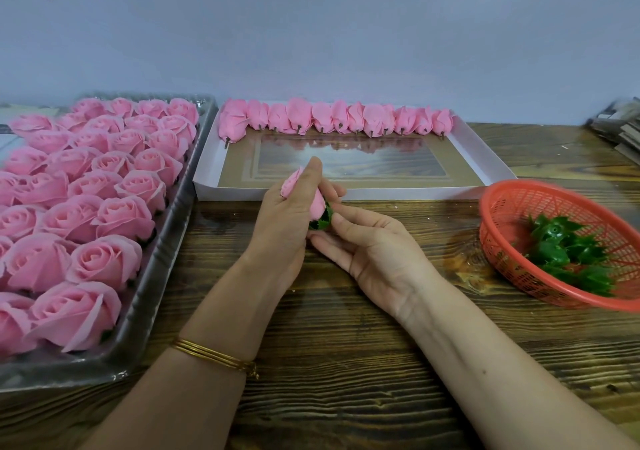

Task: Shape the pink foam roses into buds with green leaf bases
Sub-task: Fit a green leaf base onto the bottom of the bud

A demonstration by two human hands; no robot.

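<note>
Head view: left of the white box (381, 193), a clear tray (157, 276) is full of pink roses (107, 259). Just in front of the box, the left hand (287, 217) grips a pink bud (292, 183), and the right hand (377, 252) pinches its green leaf base (324, 220). Right of the box sits a red basket (502, 214) with green leaves (561, 252).

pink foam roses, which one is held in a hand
The rose gripped in the left hand, in front of the white box. Its petals are pressed into a bud with a green leaf base at its bottom; the tray roses lie open.
</note>
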